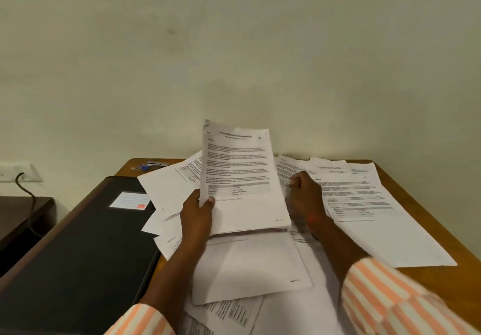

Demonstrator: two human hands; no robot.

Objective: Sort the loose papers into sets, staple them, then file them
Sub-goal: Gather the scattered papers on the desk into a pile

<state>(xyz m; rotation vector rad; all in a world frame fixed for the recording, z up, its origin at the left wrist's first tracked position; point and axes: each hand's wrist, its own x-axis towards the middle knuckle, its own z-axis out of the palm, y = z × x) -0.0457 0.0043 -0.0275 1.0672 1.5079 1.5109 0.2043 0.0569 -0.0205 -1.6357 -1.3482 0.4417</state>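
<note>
White paper stack (244,178) tilted up, left hand (196,212) pinching its edge; right hand (304,194) curled alongside, grip unclear.

My left hand (197,213) pinches a raised sheaf of papers (243,178); my right hand (307,194) rests curled on loose sheets (364,204) covering the worktop (466,269).
</note>
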